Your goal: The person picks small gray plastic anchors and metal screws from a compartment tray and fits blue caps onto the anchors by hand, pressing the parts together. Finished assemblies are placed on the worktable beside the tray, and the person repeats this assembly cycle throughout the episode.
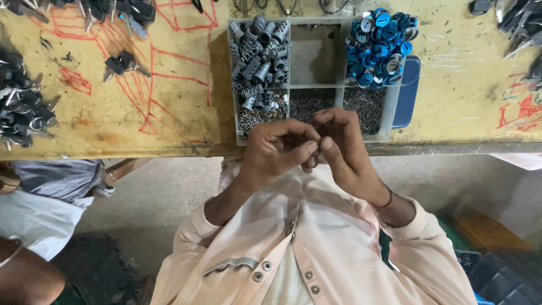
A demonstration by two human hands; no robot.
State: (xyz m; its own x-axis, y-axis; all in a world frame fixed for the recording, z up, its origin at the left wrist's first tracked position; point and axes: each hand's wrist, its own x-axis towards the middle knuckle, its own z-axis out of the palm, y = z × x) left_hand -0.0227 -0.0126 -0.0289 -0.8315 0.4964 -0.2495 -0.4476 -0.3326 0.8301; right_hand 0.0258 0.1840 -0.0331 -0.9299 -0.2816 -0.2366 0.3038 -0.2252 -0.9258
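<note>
I see one yellow worktable [169, 113] scrawled with red lines across the upper half of the frame. On it, at upper centre, sits one grey divided tray [316, 86]. I count six compartments: one heaped with grey cylinders [258, 51], too many to count, one bare in the middle, one piled with blue rings [379, 48], also past counting, and three along the near row with fine metal bits [364, 104]. One blue flat piece [409, 90] lies under the tray's right edge. Dark-headed keys [121, 63] lie in four loose groups toward the frame's left and right edges.

Just below the tray, at centre, my left hand [275, 151] and right hand [345, 148] meet fingertip to fingertip, both closed in a pinch on a small part [317, 142] that is too hidden to name. I judge this to be fine fitting work, calling for steady fingertip pressure.

A second person's arm [25, 277] shows at lower left.
</note>
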